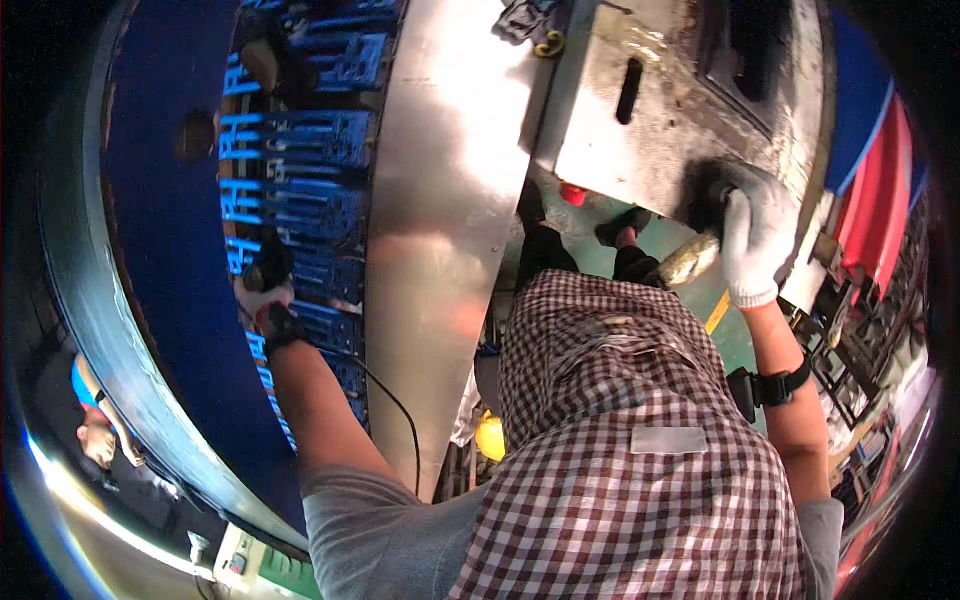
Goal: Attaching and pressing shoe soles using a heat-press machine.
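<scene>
My left hand [268, 308], with a dark band at the wrist, reaches in among the blue slotted fixtures [325, 205]. A dark rounded thing [268, 262] sits just beyond it; the fingers are in shadow and mostly hidden. At the edge of the worn white machine table [610, 130], my right hand [762, 225] wears a white knit glove. Its fingers are bent down beside a dark piece [706, 190], and what they hold, if anything, cannot be made out. Below that glove shows a yellowish, roughly cylindrical thing [690, 260].
A broad shiny metal panel [440, 200] runs between the fixtures and my body. Blue machine housing [165, 250] curves along the left. A red button [573, 194] sits under the table's edge. Another person [97, 430] is at the far left. Red sheeting [880, 200] hangs at right.
</scene>
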`<act>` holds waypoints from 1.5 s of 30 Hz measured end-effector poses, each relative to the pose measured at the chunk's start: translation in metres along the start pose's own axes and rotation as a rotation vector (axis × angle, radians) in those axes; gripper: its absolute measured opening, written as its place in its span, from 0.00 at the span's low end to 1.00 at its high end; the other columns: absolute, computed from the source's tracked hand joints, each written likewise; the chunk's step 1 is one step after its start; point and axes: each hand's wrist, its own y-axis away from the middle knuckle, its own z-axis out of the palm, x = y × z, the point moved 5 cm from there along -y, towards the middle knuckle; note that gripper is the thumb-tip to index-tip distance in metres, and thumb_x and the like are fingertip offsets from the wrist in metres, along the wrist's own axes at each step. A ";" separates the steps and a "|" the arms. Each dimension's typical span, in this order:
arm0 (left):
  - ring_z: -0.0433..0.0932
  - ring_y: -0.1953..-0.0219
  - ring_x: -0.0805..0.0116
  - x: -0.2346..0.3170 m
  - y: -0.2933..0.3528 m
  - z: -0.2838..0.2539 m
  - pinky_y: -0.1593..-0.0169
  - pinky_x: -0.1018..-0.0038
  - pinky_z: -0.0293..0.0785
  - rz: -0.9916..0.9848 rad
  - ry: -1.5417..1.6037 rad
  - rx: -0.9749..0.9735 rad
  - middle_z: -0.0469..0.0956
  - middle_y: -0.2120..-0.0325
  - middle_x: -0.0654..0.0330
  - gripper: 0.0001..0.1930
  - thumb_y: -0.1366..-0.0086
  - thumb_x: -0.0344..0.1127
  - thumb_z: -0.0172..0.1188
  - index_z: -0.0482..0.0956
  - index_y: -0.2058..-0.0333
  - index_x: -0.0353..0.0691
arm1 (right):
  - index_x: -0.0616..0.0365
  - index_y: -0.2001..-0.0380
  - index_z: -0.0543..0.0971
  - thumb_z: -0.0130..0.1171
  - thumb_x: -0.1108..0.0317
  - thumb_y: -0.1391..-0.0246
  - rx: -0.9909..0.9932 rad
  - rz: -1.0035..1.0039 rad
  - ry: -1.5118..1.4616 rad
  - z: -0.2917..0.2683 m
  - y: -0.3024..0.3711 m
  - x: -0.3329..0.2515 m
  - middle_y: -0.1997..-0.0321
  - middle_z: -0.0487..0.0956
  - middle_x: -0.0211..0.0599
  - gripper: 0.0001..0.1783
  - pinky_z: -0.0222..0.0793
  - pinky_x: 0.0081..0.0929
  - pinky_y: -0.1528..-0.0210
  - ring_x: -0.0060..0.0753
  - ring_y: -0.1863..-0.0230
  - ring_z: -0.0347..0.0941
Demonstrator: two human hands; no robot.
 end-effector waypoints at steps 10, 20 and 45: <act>0.74 0.35 0.51 -0.100 0.232 0.150 0.35 0.49 0.73 0.139 -0.066 -0.027 0.75 0.37 0.51 0.33 0.38 0.47 0.57 0.72 0.36 0.38 | 0.55 0.57 0.84 0.61 0.66 0.42 -0.041 0.089 -0.230 -0.016 -0.006 0.003 0.57 0.83 0.38 0.11 0.68 0.46 0.43 0.46 0.50 0.76; 0.76 0.36 0.52 -0.150 0.341 0.487 0.30 0.56 0.69 -0.181 -0.105 -0.865 0.75 0.36 0.49 0.36 0.38 0.43 0.55 0.68 0.31 0.38 | 0.62 0.21 0.51 0.68 0.64 0.42 -0.312 0.287 -1.453 -0.008 -0.032 -0.060 0.17 0.50 0.57 0.53 0.45 0.37 0.18 0.45 0.17 0.47; 0.79 0.45 0.42 0.003 0.596 0.851 0.38 0.57 0.74 2.285 -1.047 -1.209 0.80 0.47 0.40 0.26 0.30 0.48 0.57 0.76 0.41 0.35 | 0.46 0.25 0.64 0.66 0.38 0.47 -0.038 0.731 -0.071 0.006 -0.140 0.072 0.35 0.71 0.59 0.50 0.77 0.48 0.43 0.60 0.40 0.74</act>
